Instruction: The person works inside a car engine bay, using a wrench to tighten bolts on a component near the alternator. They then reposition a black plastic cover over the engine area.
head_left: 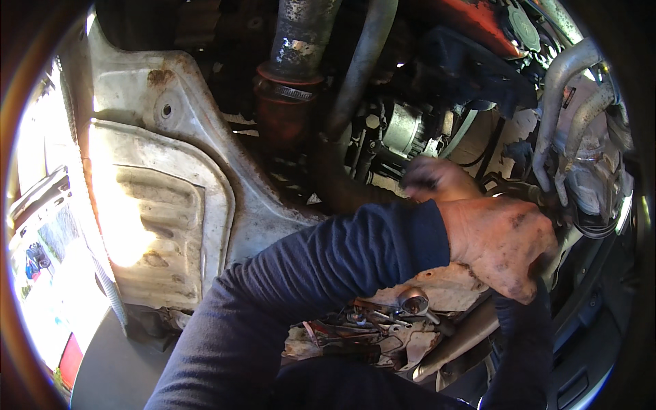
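Observation:
My arms cross over a vehicle's engine bay, both in dark blue sleeves. My left hand [502, 239], smudged with dirt, lies over the right wrist with its back up. Its fingers curl down at the right, and whatever they hold is hidden. Just beyond it, my right hand [441, 179] looks blurred by motion, its fingers bent and indistinct. It is near a silvery finned engine part [403, 130] and some thin hoses. A thick dark hose [331, 174] runs down to the left of it.
A worn whitish body panel [164, 198] fills the left side. A wide pipe [301, 41] has a metal clamp [294, 92] on its red-brown sleeve. Grey bent pipes [564, 82] stand at the right. Below my left forearm lie a round chrome-headed tool [413, 301] and several loose metal pieces.

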Demonstrator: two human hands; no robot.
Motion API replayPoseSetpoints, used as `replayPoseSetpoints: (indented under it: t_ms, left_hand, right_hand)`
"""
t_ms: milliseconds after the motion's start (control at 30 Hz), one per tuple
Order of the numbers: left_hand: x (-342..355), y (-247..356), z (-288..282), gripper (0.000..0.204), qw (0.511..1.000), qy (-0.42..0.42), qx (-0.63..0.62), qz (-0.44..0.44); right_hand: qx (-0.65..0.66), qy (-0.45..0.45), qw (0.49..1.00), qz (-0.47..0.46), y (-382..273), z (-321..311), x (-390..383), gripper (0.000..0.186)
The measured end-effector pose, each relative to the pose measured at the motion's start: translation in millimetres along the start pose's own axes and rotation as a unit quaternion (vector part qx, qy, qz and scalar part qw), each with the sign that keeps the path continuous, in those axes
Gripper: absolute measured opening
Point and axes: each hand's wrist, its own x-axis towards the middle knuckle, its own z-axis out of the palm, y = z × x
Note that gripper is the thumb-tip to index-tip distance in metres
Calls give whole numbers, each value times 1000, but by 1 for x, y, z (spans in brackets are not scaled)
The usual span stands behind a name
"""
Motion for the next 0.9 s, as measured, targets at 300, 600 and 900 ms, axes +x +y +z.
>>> replayPoseSetpoints:
  t_ms: [300, 600, 900]
  left_hand:
    - [4, 4, -2, 35, 998, 17, -59, -2]
    - [6, 3, -5, 24, 992, 27, -124, 13]
    - [5, 6, -16, 37, 990, -4, -142, -9]
  right_hand:
    - [329, 217, 917, 60, -32, 2, 74, 42]
    - [-129, -18, 977, -171, -50, 18, 58, 49]
    - [-149, -65, 986, -39, -36, 55, 60, 24]
